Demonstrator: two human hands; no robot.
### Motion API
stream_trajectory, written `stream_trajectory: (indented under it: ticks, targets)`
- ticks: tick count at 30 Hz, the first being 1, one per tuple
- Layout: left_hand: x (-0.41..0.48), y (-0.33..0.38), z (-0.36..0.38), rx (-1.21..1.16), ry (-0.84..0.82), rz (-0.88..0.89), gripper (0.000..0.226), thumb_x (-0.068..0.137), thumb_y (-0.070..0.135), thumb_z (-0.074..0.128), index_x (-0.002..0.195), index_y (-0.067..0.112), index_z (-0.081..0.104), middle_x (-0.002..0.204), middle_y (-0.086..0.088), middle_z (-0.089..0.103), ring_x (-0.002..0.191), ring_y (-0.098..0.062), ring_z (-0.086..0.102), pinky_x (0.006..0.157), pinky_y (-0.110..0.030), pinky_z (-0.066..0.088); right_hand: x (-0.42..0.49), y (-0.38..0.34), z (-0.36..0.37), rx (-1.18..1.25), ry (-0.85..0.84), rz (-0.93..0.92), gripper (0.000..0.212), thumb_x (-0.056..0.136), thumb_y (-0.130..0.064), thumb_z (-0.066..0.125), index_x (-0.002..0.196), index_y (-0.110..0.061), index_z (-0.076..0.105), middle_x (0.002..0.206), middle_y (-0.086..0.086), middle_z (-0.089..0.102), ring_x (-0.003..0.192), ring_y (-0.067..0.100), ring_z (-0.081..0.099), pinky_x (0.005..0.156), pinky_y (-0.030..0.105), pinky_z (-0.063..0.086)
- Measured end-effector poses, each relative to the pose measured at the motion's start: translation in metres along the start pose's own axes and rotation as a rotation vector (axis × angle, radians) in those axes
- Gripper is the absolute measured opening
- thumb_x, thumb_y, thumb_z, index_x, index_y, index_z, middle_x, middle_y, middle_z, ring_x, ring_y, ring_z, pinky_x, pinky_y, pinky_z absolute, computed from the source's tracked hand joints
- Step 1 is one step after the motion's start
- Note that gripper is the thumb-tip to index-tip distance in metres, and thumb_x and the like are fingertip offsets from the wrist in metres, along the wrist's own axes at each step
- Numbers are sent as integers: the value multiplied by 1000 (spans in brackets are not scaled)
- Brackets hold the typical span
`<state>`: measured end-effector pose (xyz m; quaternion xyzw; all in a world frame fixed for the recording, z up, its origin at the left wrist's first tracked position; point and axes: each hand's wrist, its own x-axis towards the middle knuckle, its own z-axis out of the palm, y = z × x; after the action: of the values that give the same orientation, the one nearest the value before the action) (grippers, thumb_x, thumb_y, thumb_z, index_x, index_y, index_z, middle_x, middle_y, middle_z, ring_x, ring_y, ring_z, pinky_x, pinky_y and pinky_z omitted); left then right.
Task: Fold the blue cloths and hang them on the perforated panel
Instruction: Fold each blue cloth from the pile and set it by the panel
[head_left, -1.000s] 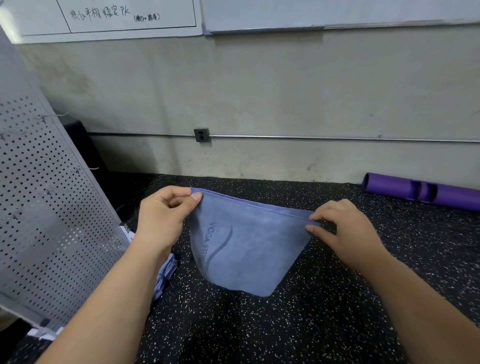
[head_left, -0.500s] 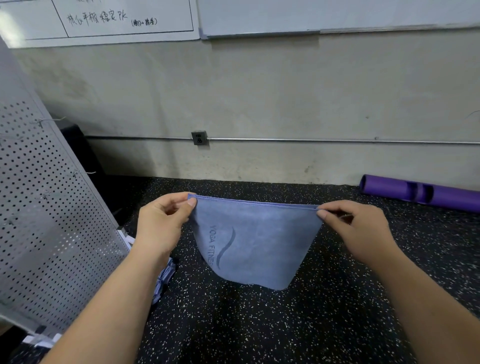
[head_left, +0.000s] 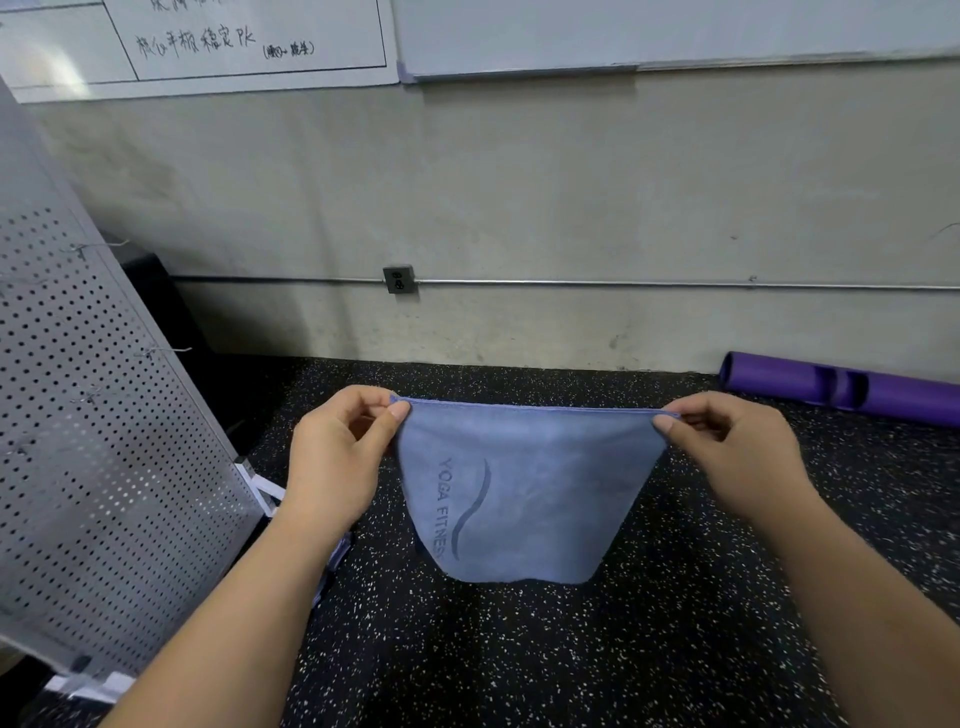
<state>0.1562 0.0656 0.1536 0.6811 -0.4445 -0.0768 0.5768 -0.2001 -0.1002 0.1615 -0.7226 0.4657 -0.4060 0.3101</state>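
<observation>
One blue fabric cloth (head_left: 524, 493) shows plainly, with one grey perforated metal panel (head_left: 88, 441), one purple cylindrical tube (head_left: 841, 387), two white wall boards (head_left: 675, 31), one left hand (head_left: 337, 462), one right hand (head_left: 737, 457).

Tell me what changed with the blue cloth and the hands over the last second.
The right hand drew outward, away from the left hand, pulling the top edge of the blue cloth from slack and slanted to taut and level. Nothing was taken or released: both hands still pinch its top corners, and the perforated panel stands unmoved at the left.
</observation>
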Motion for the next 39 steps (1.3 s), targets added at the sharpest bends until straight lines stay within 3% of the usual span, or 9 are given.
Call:
stream_trajectory:
  ticks: [9,14,21,25,28,30,33,36,39]
  targets:
    - [-5,5,2,26,-96,36,16,96,13,79,100,28,77,90,10,76,87,-8,74,87,-29,59,2,-1,-6,202,62,9,10,85,-7,88,91,-10,81,78,-9,78,65,-5,66,65,8,52]
    - [-5,4,5,53,-91,42,16,99,15,75,101,31,78,88,9,77,86,-11,74,85,-38,61,1,0,-8,196,54,6,13,87,-7,86,96,-16,82,83,-4,79,72,-3,68,70,10,54]
    - [-4,3,7,103,-35,44,13,102,19,72,101,31,77,91,16,78,87,-7,74,86,-42,62,2,3,-6,25,47,19,9,88,-22,88,89,-29,82,77,-18,76,69,-3,65,66,7,49]
    - [-4,5,6,152,57,14,13,103,22,69,96,33,71,85,17,76,81,1,71,82,-37,60,-1,-5,-2,166,-43,-9,7,88,-13,85,89,-19,82,83,-8,80,72,-2,68,72,11,54]
    - [-1,11,3,62,49,14,8,103,25,70,97,30,69,83,11,74,75,-6,67,78,-36,57,-1,-7,-1,348,-31,26,6,92,-9,80,94,-15,81,89,1,82,80,3,73,80,17,60]
    - [-2,19,3,45,46,64,6,102,24,71,98,28,71,83,10,73,74,-5,64,74,-23,52,4,3,-2,179,89,38,5,94,-18,81,93,-23,82,85,-5,81,76,-1,71,78,24,60]
    - [-10,22,9,163,22,92,5,104,26,69,100,29,69,88,13,72,83,-3,67,73,-12,46,2,1,0,101,27,7,7,95,-18,80,94,-24,82,86,-10,80,80,0,72,77,18,58]
    - [-10,22,9,189,76,92,5,107,27,63,103,31,63,88,15,69,83,-2,64,70,-12,43,1,-8,3,259,56,-43,9,95,-12,78,102,-16,82,92,-5,82,86,6,75,82,14,59]
    - [-5,18,6,276,29,83,6,107,27,61,101,30,60,89,17,67,83,1,62,69,-17,41,2,1,2,22,53,-11,5,95,-25,79,96,-29,82,85,-12,79,80,5,72,73,21,57]
